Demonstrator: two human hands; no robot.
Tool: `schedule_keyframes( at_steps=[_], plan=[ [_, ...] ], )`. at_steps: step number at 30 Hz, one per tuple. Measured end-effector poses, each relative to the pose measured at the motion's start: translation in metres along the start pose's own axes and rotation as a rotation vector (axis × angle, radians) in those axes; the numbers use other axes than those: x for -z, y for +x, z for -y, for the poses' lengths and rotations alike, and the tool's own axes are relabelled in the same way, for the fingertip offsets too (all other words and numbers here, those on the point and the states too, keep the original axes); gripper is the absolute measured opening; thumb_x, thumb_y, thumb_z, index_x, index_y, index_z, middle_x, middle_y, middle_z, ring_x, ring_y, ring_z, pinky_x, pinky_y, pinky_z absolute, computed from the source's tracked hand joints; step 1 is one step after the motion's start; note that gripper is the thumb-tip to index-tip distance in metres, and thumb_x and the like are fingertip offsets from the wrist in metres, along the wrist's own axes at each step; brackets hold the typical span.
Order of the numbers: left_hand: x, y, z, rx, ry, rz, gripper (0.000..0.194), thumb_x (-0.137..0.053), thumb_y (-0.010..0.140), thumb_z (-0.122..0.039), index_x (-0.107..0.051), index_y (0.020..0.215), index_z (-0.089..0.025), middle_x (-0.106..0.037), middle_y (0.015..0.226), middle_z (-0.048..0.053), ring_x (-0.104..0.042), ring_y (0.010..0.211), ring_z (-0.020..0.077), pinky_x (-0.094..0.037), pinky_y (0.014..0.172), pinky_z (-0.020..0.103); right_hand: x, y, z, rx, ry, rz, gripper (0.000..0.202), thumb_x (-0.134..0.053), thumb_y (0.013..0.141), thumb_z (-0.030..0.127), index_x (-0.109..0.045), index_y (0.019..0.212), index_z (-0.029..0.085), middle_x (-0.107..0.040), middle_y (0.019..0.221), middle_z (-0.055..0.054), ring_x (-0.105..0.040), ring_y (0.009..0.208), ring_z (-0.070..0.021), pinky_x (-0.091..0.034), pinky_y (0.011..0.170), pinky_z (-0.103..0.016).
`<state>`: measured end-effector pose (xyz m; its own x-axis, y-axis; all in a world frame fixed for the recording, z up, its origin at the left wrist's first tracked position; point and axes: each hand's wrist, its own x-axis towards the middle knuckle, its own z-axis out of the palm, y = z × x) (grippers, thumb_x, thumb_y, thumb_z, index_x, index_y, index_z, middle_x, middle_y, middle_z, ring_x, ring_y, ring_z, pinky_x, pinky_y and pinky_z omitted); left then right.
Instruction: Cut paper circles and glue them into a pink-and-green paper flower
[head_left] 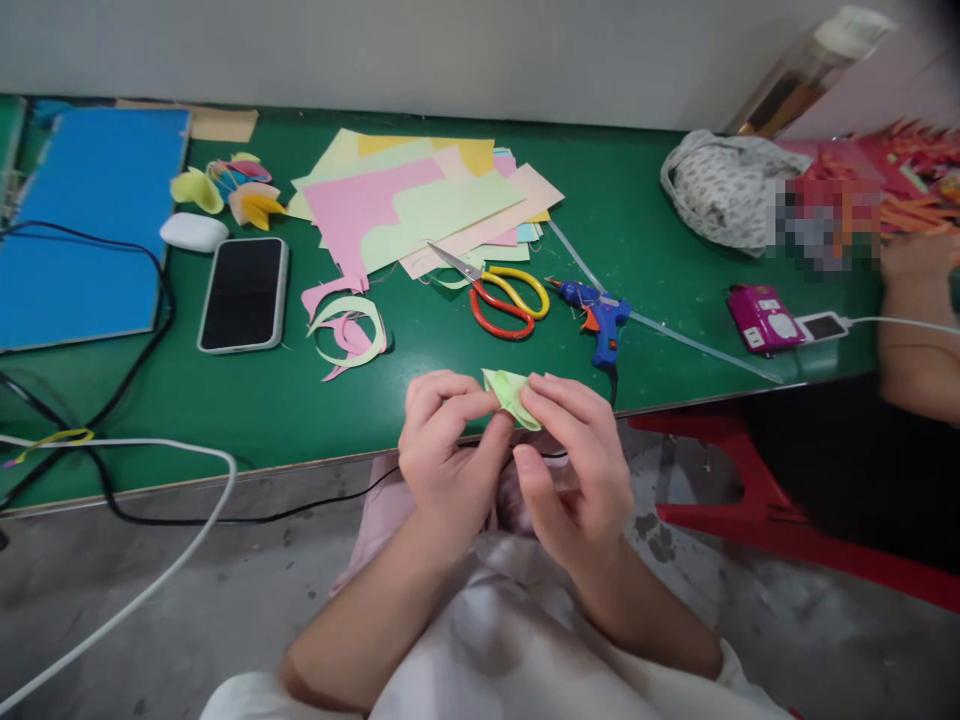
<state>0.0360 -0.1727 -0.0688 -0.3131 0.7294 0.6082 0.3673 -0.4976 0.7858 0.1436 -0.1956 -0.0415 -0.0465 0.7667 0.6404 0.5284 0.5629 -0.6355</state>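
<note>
Over the table's front edge, a small piece of folded light-green paper (510,397) is held up between my two hands. My left hand (452,440) pinches its left side between thumb and fingers. The fingers of my right hand (579,455) press against its right side, with the thumb lower and apart from it. Just beyond lie scissors (495,290) with one red and one yellow handle, blades pointing to the upper left. A blue glue gun (598,315) rests to their right. Pink and green paper offcuts (349,330) lie to the left.
Coloured paper sheets (427,205) are piled at the back of the green table (315,410). A phone (244,295), a white case (194,232), paper petals (251,195) and a blue board (90,220) lie left. Cables (217,490) hang over the edge. Another person's arm (919,330) is at right.
</note>
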Motion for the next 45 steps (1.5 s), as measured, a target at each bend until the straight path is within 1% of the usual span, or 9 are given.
schedule_keyframes(
  at_steps=[8,13,19,27,30,37,39,42,45],
  plan=[
    [0.0,0.0,0.0,-0.032,0.021,-0.011,0.019,-0.068,0.07,-0.005,-0.063,0.076,-0.022,-0.057,0.076,-0.003,-0.054,0.076,0.0131,-0.047,0.072,0.031,0.001,0.0,0.001,-0.03,-0.002,0.019,0.038,-0.054,0.084,0.015,-0.058,0.12,0.022,-0.062,0.117,-0.009,-0.058,0.11,-0.0234,-0.051,0.094,-0.047],
    [0.0,0.0,0.0,-0.025,0.026,-0.007,0.019,-0.068,0.07,-0.004,-0.063,0.076,-0.021,-0.057,0.076,-0.002,-0.053,0.077,0.013,-0.047,0.072,0.031,0.0,0.0,0.0,-0.009,0.003,0.011,0.038,-0.054,0.083,0.014,-0.058,0.12,0.021,-0.062,0.117,-0.009,-0.058,0.11,-0.0231,-0.051,0.093,-0.046],
    [0.0,-0.001,0.0,-0.026,0.036,-0.005,0.019,-0.068,0.071,-0.004,-0.063,0.076,-0.021,-0.057,0.076,-0.002,-0.053,0.077,0.0132,-0.047,0.073,0.032,0.0,-0.001,0.0,-0.012,-0.029,0.015,0.038,-0.053,0.084,0.016,-0.058,0.121,0.024,-0.062,0.119,-0.008,-0.058,0.11,-0.0232,-0.051,0.093,-0.047],
    [0.0,0.0,-0.001,-0.044,0.058,-0.016,0.018,-0.068,0.07,-0.005,-0.063,0.075,-0.022,-0.057,0.076,-0.003,-0.053,0.077,0.0133,-0.047,0.074,0.032,0.0,-0.002,0.001,-0.023,-0.017,0.015,0.037,-0.053,0.085,0.015,-0.058,0.121,0.023,-0.06,0.12,-0.01,-0.058,0.11,-0.0232,-0.051,0.093,-0.047],
    [0.002,0.0,0.0,-0.083,0.101,-0.007,0.018,-0.069,0.07,-0.006,-0.063,0.076,-0.022,-0.057,0.076,-0.002,-0.052,0.079,0.0146,-0.047,0.074,0.032,0.001,-0.003,-0.001,-0.027,0.017,0.006,0.039,-0.054,0.084,0.014,-0.058,0.122,0.022,-0.061,0.12,-0.01,-0.057,0.111,-0.0231,-0.05,0.094,-0.046],
    [0.011,0.005,0.002,-0.286,0.273,0.054,0.018,-0.07,0.07,-0.009,-0.065,0.082,-0.021,-0.06,0.083,0.003,-0.053,0.084,0.0189,-0.044,0.079,0.037,0.004,-0.007,-0.008,-0.145,0.115,-0.022,0.042,-0.053,0.087,0.017,-0.054,0.128,0.026,-0.064,0.121,-0.005,-0.058,0.112,-0.0206,-0.052,0.094,-0.041],
    [0.011,0.006,0.002,-0.325,0.309,0.063,0.019,-0.07,0.07,-0.009,-0.066,0.084,-0.022,-0.06,0.085,0.004,-0.053,0.085,0.0195,-0.044,0.08,0.037,0.004,-0.007,-0.01,-0.181,0.108,-0.059,0.039,-0.053,0.087,0.014,-0.059,0.123,0.026,-0.068,0.115,-0.003,-0.062,0.106,-0.0183,-0.054,0.09,-0.036],
    [0.011,0.006,0.0,-0.377,0.324,0.064,0.02,-0.073,0.068,-0.009,-0.067,0.083,-0.021,-0.06,0.086,0.004,-0.053,0.086,0.0195,-0.044,0.079,0.035,0.004,-0.004,-0.013,-0.225,0.042,-0.147,0.031,-0.058,0.084,0.01,-0.069,0.108,0.027,-0.073,0.099,0.0,-0.067,0.091,-0.015,-0.056,0.081,-0.029],
    [0.011,0.005,-0.002,-0.364,0.311,0.099,0.021,-0.073,0.069,-0.009,-0.068,0.086,-0.022,-0.06,0.089,0.004,-0.054,0.088,0.0196,-0.045,0.081,0.036,0.004,-0.002,-0.015,-0.333,0.021,-0.201,0.02,-0.061,0.083,0.014,-0.074,0.094,0.025,-0.075,0.089,0.0,-0.069,0.081,-0.0152,-0.056,0.075,-0.028]
  ],
)
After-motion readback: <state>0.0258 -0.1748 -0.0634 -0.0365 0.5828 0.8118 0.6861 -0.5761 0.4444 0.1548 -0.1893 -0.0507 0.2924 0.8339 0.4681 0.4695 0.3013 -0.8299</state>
